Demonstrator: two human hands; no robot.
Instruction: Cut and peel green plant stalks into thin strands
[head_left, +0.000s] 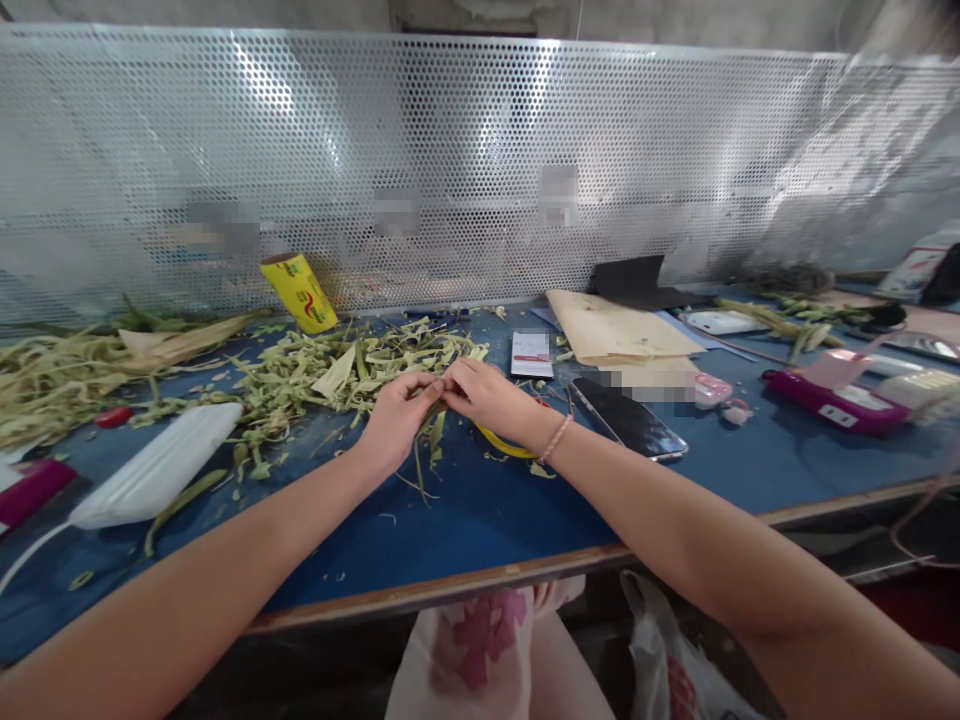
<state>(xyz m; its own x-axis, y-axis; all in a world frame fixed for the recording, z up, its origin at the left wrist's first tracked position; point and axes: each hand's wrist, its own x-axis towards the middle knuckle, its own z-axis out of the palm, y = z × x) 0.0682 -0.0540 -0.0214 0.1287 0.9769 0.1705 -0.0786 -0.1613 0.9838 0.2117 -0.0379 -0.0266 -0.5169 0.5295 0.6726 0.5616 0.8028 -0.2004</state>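
My left hand (399, 418) and my right hand (484, 392) meet at the middle of the blue table (465, 530). Both have their fingers pinched together, thumbs close to touching, and a thin piece between them is too small to make out. Green plant strips (436, 440) hang or lie just below the fingertips. Behind and left of my hands spreads a heap of pale green plant scraps (300, 375). A yellow curved object (506, 445) lies partly hidden under my right wrist.
A yellow tube (301, 293) leans by the perforated metal screen (465, 130). A white device (161, 465) with a cable lies left. Rightward are a small white box (532, 355), a black phone (634, 420), brown paper (619, 330) and a magenta object (832, 400).
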